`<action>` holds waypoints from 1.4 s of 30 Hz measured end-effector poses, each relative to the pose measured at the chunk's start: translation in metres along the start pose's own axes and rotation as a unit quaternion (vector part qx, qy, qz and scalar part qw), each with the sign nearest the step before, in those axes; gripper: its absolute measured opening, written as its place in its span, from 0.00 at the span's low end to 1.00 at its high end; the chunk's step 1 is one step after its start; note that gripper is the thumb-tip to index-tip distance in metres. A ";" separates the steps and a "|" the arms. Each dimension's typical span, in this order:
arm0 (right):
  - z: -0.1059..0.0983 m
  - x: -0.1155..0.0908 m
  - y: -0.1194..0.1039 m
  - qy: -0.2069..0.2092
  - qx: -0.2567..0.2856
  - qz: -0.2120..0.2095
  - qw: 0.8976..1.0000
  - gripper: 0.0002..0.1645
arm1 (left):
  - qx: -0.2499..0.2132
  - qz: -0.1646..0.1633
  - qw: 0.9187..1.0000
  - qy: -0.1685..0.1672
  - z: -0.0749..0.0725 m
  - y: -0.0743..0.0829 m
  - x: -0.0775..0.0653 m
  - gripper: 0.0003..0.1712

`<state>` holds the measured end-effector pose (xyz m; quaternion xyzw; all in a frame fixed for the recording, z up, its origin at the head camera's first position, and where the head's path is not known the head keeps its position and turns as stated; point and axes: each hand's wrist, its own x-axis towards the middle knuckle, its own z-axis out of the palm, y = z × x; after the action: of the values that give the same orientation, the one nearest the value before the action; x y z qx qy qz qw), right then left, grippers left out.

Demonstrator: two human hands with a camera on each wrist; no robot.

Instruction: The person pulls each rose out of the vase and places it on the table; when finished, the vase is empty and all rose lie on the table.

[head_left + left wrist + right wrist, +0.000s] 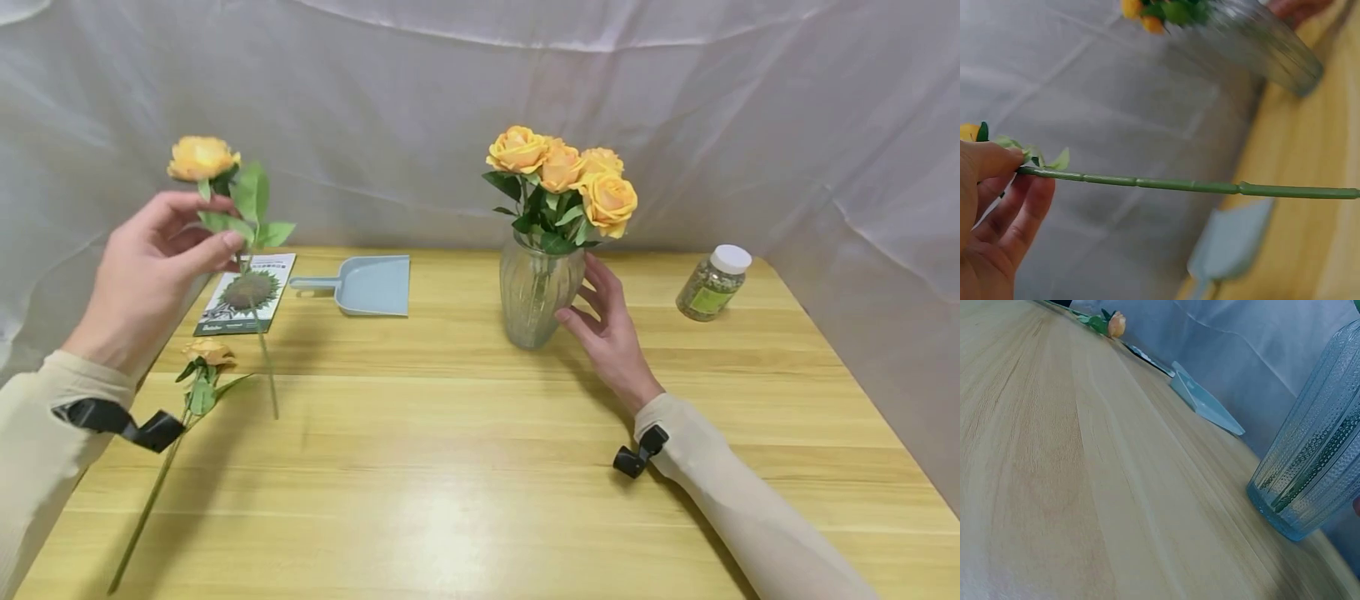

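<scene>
My left hand point(168, 250) pinches a yellow artificial rose point(202, 158) by its stem below the bloom, holding it above the table. In the left wrist view its bare green stem point(1191, 185) runs out past the thumb and fingers. A ribbed clear glass vase point(536, 292) stands upright with several yellow roses point(562, 171) in it. My right hand point(609, 329) grips the vase's right side, thumb in front and fingers partly hidden behind it. Another yellow rose point(210, 354) lies on the table at the left, under my left forearm's side.
Behind the left hand lies a packet with a sunflower picture point(251, 292). Beside it sits a light blue dustpan point(375, 286). A white-lidded jar point(714, 283) of small grains stands at the back right. Pale cloth point(420, 125) hangs behind the wooden table point(420, 467).
</scene>
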<state>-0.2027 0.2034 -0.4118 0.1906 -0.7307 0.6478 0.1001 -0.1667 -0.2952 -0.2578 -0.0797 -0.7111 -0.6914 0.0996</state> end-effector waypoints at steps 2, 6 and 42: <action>0.000 0.000 0.000 0.000 0.001 0.000 1.000 0.53 | 0.102 -0.025 0.994 -0.012 -0.012 -0.010 -0.009 0.23; 0.000 0.000 0.001 -0.001 0.001 -0.004 1.000 0.53 | 0.270 -0.054 0.960 -0.045 -0.032 -0.029 -0.025 0.21; 0.000 0.000 -0.001 -0.004 0.002 0.001 1.000 0.52 | 0.371 -0.127 0.906 -0.161 -0.040 -0.113 -0.095 0.23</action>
<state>-0.2027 0.2037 -0.4108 0.1929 -0.7301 0.6485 0.0963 -0.1019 -0.3361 -0.3899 -0.0561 -0.9268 -0.3619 -0.0825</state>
